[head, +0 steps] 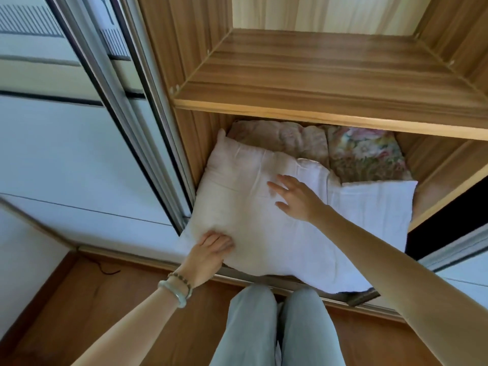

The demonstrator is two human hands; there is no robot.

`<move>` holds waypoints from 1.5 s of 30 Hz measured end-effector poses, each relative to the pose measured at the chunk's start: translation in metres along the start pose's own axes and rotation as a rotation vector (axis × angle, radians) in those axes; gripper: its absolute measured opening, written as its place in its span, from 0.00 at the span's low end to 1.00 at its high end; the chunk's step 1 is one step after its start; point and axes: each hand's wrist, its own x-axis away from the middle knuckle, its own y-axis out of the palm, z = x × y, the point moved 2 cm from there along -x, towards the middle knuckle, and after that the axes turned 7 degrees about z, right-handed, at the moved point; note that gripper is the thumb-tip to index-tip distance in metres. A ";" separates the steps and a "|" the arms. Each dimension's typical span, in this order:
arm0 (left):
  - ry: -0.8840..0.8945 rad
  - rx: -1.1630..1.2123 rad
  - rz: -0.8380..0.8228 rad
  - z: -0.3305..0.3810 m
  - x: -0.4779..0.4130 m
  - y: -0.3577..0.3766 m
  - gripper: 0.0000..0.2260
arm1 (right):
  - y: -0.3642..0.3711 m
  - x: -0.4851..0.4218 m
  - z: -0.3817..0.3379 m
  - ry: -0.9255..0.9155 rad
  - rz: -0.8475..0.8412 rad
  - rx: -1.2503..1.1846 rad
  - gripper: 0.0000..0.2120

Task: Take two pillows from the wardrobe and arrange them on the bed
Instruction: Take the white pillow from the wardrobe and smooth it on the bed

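Both bare arms reach forward from a crouch into the wardrobe's [446, 165] lowest compartment. The right arm stretches in from the lower right, and the right hand [293, 198] is flat over the middle of the top pillow [237, 202] with its fingers straight and spread apart; whether the palm touches the cloth cannot be told. The left hand [215, 249] grips the near left corner of that pillow, its fingers together and curled into the puckered cloth, its thumb hidden. The cream pillow lies flat, its long axis running from the near left toward the far right, and one corner stands up against the left wall. Under it and to the right lies a second white pillow [375, 207], whose near edge overhangs the bottom rail. Behind both sits folded floral bedding [364, 154]. A wood-grain shelf [317, 75] spans above, a pale sliding door [66, 154] stands to the left, and the floor [79, 299] is brown wood. The left wrist wears a pale green bangle [175, 293].
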 end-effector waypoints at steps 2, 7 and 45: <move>-0.042 -0.005 0.057 -0.008 0.006 0.004 0.24 | 0.007 -0.026 -0.001 -0.013 0.014 -0.032 0.27; -0.586 0.276 0.269 -0.009 0.035 0.022 0.21 | 0.017 -0.083 0.014 0.119 0.016 -0.249 0.31; -1.395 1.597 0.558 0.045 0.069 -0.049 0.27 | -0.144 0.034 -0.064 0.221 0.184 -0.565 0.34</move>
